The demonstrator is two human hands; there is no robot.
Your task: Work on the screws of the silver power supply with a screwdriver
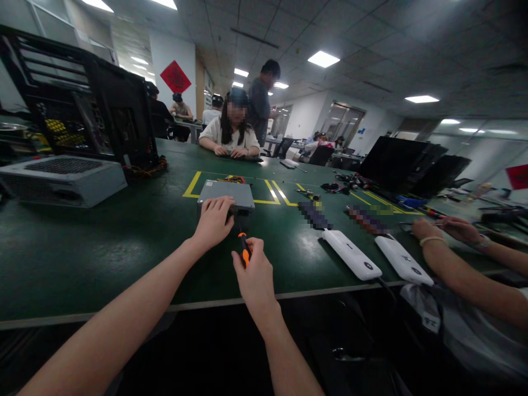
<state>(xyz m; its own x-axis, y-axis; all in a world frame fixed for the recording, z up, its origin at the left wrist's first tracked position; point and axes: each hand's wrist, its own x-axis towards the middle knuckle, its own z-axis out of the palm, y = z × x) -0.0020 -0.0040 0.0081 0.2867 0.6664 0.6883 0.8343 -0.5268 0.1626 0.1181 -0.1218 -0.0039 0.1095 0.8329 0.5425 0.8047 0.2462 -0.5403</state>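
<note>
A grey computer power supply (233, 191) lies on the green table in front of me, its socket side facing me and coloured cables at its far edge. My left hand (213, 223) grips its near left corner, fingers over the top and thumb down at the front. In my right hand (256, 274) is an orange and black screwdriver (245, 248), held between thumb and fingers. Its shaft points up toward the front face of the power supply; whether the tip touches a screw is too small to tell.
At left stand another power supply (68, 179) and an open black computer case (78, 104). White handheld devices (350, 254) lie to the right, near a co-worker's hands (429, 231). Cables (344, 182) and black cases (396, 165) are further back. A person (231, 135) sits opposite.
</note>
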